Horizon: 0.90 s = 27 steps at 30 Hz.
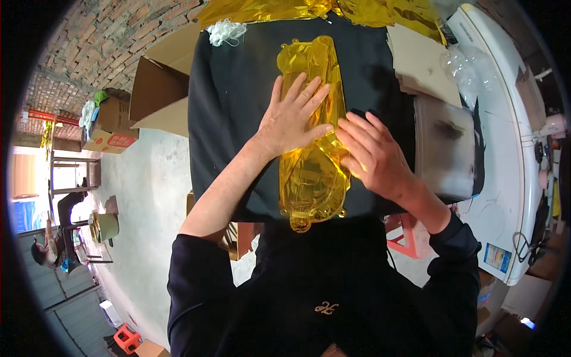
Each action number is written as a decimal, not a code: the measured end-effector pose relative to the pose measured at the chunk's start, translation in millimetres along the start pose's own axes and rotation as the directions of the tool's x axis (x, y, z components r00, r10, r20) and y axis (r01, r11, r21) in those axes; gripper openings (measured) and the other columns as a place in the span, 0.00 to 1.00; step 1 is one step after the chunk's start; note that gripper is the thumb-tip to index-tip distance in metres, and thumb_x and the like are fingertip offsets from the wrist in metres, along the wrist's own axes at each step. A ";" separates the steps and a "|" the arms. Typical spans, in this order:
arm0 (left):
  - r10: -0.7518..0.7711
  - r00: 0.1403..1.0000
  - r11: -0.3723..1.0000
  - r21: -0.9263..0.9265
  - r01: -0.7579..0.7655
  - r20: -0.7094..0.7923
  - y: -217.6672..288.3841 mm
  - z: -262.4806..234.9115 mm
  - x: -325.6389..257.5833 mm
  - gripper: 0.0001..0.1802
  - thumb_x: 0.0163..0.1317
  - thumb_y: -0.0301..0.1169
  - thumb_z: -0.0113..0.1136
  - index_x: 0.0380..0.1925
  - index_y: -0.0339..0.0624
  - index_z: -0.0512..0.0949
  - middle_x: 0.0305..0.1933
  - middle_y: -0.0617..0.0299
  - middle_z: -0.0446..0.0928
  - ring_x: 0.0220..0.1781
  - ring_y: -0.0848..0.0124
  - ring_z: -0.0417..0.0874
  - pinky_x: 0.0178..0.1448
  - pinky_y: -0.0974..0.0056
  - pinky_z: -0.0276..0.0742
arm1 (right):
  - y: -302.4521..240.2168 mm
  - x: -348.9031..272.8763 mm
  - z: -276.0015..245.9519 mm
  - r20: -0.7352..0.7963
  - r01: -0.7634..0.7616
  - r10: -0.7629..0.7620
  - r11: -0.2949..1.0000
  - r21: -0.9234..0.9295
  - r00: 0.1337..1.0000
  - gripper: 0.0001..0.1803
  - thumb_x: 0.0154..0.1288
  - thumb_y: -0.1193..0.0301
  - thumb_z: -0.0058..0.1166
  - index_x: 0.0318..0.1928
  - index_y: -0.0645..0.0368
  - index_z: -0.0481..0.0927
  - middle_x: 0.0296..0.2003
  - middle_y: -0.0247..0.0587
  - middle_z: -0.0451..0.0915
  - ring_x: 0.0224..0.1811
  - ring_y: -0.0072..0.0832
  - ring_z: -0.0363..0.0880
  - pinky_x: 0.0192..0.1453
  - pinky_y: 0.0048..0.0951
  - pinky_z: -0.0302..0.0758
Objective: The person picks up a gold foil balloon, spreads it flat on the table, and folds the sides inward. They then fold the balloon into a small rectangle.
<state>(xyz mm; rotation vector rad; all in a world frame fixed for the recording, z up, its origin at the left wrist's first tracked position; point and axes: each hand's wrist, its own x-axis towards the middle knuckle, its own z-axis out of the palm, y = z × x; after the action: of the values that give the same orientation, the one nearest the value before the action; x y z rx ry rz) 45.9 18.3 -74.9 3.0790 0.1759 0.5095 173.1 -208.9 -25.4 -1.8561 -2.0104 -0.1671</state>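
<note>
1. Black sleeves (196,279) of the person's own top fill the lower edge, nearest the camera, with both forearms reaching up to a black cloth-covered work surface (232,107).
2. Lying lengthwise at its middle is a flat, deflated gold foil balloon (309,172), its lower end hanging just over the near edge.
3. Left hand (291,116) lies open and flat on the foil's upper half, fingers spread, pressing rather than gripping.
4. Right hand (372,154) rests on the foil's right edge, fingers bent loosely over it (whether they pinch the film, I cannot tell).
5. More crumpled gold foil (333,11) lies at the far edge; a frosted plastic box (445,149) sits to the right.
6. Risk, as I judge it: uneven pressure could crease or split a seam, and the slick film might slide off the near edge.
</note>
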 end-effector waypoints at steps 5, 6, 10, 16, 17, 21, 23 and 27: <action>-0.016 1.000 1.000 -0.022 0.016 0.008 0.7 1.2 -1.3 0.48 0.73 0.68 0.48 0.81 0.49 0.59 0.84 0.56 0.60 0.86 0.53 0.56 0.87 0.34 0.39 | 46.6 53.7 8.7 -0.171 0.124 -0.085 0.965 0.232 0.982 0.16 0.61 0.86 0.59 0.50 0.67 0.84 0.47 0.51 0.82 0.51 0.48 0.82 0.54 0.43 0.81; -0.017 1.000 0.999 -0.032 0.017 0.008 1.0 1.3 -0.3 0.48 0.73 0.68 0.48 0.81 0.49 0.59 0.84 0.56 0.60 0.86 0.53 0.56 0.87 0.34 0.39 | 55.7 62.7 11.2 -0.173 0.126 -0.087 0.966 0.226 0.981 0.16 0.61 0.86 0.59 0.50 0.67 0.84 0.47 0.51 0.82 0.51 0.48 0.82 0.54 0.43 0.81; -0.037 0.999 0.996 -0.078 0.038 0.020 1.1 -0.4 0.9 0.50 0.71 0.68 0.51 0.79 0.42 0.59 0.84 0.53 0.59 0.87 0.52 0.55 0.87 0.35 0.39 | 85.6 90.1 31.8 -0.163 0.045 0.003 0.957 0.286 0.987 0.14 0.65 0.84 0.59 0.51 0.62 0.82 0.43 0.49 0.79 0.46 0.48 0.82 0.52 0.39 0.81; -0.032 0.998 0.991 -0.133 0.024 -0.056 -0.5 -0.4 1.1 0.48 0.70 0.67 0.53 0.69 0.32 0.67 0.81 0.41 0.59 0.85 0.46 0.54 0.85 0.33 0.43 | 108.5 96.0 52.5 0.048 0.020 -0.033 0.966 0.258 0.998 0.16 0.65 0.81 0.62 0.52 0.58 0.80 0.48 0.43 0.79 0.55 0.47 0.78 0.60 0.41 0.78; -0.039 0.998 0.990 -0.134 0.032 -0.051 -1.4 -0.7 0.2 0.48 0.70 0.67 0.53 0.69 0.32 0.67 0.81 0.41 0.59 0.85 0.46 0.54 0.85 0.33 0.43 | 108.7 96.6 53.5 0.052 0.021 -0.036 0.964 0.265 0.998 0.16 0.65 0.81 0.62 0.52 0.58 0.80 0.48 0.43 0.79 0.55 0.47 0.78 0.60 0.41 0.78; -0.056 0.995 0.972 -0.232 0.035 -0.085 -9.8 -10.6 0.4 0.41 0.71 0.61 0.58 0.66 0.35 0.69 0.81 0.40 0.59 0.86 0.44 0.53 0.85 0.32 0.43 | 106.8 97.9 54.2 0.051 0.040 -0.057 0.960 0.278 0.997 0.15 0.65 0.80 0.62 0.52 0.58 0.80 0.47 0.43 0.78 0.54 0.47 0.78 0.59 0.40 0.78; -0.077 0.991 0.956 -0.289 0.042 -0.111 -14.8 -25.5 -1.6 0.30 0.72 0.51 0.61 0.63 0.40 0.73 0.80 0.44 0.63 0.86 0.47 0.56 0.85 0.34 0.47 | 105.7 96.1 55.4 0.041 0.037 -0.050 0.960 0.277 0.998 0.14 0.65 0.80 0.62 0.51 0.59 0.80 0.47 0.43 0.78 0.54 0.47 0.78 0.59 0.40 0.78; 0.001 0.981 0.962 -0.267 -0.054 -0.193 -44.1 -39.8 -11.9 0.14 0.69 0.34 0.66 0.52 0.43 0.83 0.70 0.54 0.77 0.79 0.50 0.70 0.81 0.42 0.64 | 106.7 93.5 55.3 0.024 0.056 -0.064 0.971 0.230 0.998 0.13 0.66 0.81 0.60 0.50 0.60 0.79 0.45 0.42 0.76 0.53 0.45 0.77 0.57 0.39 0.78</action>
<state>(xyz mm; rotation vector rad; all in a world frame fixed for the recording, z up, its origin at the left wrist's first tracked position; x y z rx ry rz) 17.1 60.6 -42.5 2.7676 0.0582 0.7615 262.2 -90.6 -60.8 -1.6649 -2.0131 0.0763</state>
